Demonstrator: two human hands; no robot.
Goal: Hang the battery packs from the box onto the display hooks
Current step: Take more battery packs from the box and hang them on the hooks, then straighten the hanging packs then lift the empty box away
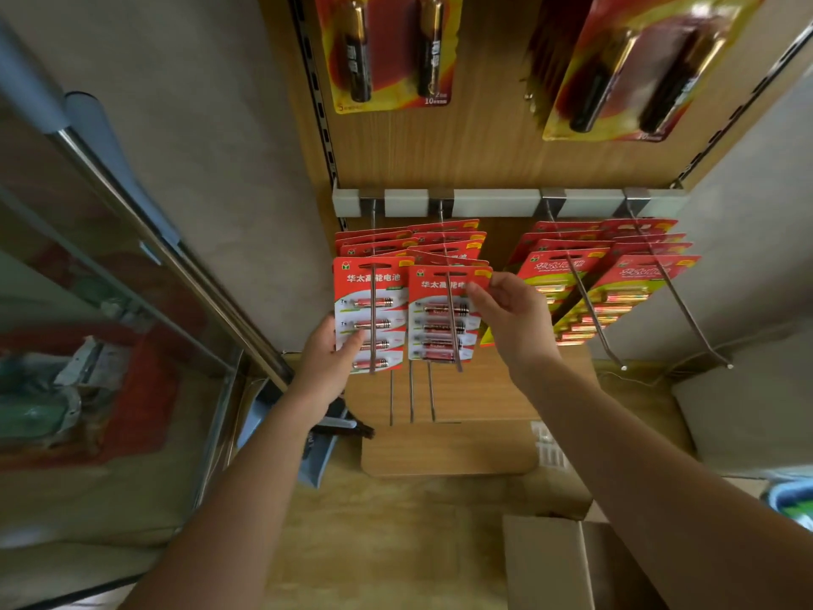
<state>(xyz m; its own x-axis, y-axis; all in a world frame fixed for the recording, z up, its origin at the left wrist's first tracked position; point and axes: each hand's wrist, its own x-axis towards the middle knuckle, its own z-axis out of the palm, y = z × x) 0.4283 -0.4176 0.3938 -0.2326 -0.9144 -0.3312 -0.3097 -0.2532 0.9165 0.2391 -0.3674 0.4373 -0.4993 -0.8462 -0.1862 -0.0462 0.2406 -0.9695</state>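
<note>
The left hand (325, 367) grips a red pack (387, 284) reading 华太高能电池 by its lower edge, the right hand (514, 319) pinches the neighbouring pack (440, 341) by its top corner, above a cardboard box (545, 565).

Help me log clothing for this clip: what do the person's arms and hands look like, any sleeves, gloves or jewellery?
Both are bare. The left hand and right hand wear no gloves, and no ring shows. The left forearm and right forearm are uncovered to the picture's edge: no sleeve, watch or bracelet in view.
</note>
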